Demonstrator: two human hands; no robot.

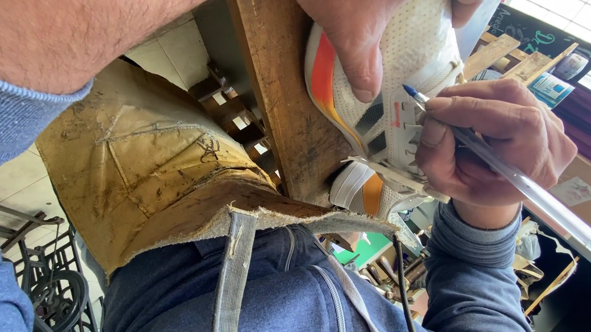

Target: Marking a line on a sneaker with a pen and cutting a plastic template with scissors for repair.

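At upper centre, the left hand (375, 16) is pressing the white sneaker (401, 71) against a wooden plank (290, 102). The right hand (493, 141) is gripping a pen (525, 185), tip apparently touching the sneaker's side, shaft running lower right.

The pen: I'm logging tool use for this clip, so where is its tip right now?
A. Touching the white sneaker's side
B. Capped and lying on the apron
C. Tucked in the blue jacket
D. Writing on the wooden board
A: the pen, held in the right hand, has its blue tip against the white sneaker, which the left hand steadies.
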